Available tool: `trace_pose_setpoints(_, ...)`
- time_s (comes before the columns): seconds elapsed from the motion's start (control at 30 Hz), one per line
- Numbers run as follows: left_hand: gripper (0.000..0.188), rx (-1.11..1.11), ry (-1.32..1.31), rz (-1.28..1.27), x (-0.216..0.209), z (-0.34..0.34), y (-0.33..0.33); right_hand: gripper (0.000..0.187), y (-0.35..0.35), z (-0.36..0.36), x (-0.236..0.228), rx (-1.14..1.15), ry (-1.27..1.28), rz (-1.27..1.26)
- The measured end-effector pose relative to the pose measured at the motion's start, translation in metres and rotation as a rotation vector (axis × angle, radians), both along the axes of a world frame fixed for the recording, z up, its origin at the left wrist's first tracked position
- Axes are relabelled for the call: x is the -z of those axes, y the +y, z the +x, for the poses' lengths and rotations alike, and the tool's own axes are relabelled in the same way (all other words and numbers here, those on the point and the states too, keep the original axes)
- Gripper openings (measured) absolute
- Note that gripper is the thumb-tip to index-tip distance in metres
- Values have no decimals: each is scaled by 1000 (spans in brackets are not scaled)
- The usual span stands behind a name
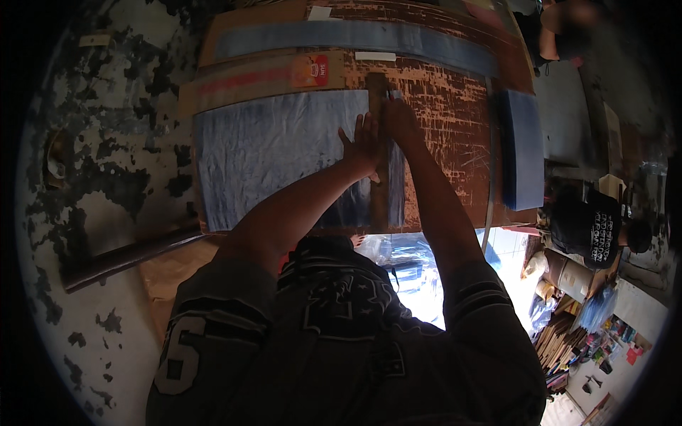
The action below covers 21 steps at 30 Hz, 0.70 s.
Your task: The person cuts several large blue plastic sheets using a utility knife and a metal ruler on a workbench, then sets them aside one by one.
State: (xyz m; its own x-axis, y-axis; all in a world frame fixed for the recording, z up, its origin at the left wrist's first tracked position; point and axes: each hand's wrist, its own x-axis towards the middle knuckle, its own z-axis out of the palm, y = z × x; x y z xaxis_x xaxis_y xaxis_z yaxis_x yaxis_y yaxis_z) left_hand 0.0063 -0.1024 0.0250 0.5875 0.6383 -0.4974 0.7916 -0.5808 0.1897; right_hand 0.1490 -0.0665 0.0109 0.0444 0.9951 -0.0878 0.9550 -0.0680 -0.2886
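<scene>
A stack of thin, glossy bluish plastic sheets [277, 156] lies on the scratched brown table. Along its right part runs a long brown straightedge [378, 192], placed lengthwise away from me. My left hand [362, 148] presses on the straightedge with its fingers spread, partly over the sheet. Just right of it, my right hand [400, 121] is closed around a slim dark tool, mostly hidden by the fingers, at the straightedge's far right side. A narrow strip of the bluish sheet [397, 181] shows right of the straightedge.
A long bluish strip [355, 39] and a cardboard piece [270, 77] lie at the table's far side. A blue stack [522, 149] stands at the right edge. Other people [586, 220] are on the right. The worn table top [451, 121] shows many cut marks.
</scene>
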Motion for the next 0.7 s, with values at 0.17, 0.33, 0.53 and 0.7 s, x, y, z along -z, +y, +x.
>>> trace_pose_setpoints(0.17,138,36,23,-13,-8,-2,-1,24,5,-5,1,-73,-72,-96)
trace_pose_setpoints(0.33,138,35,19,-12,-12,-4,-1,23,3,-7,-1,-26,-34,-62)
trace_pose_setpoints(0.53,141,49,54,-23,-4,2,2,22,-72,-21,8,26,41,-179)
trace_pose_setpoints(0.7,141,45,103,-12,-3,-3,1,19,-190,-52,4,135,177,-171)
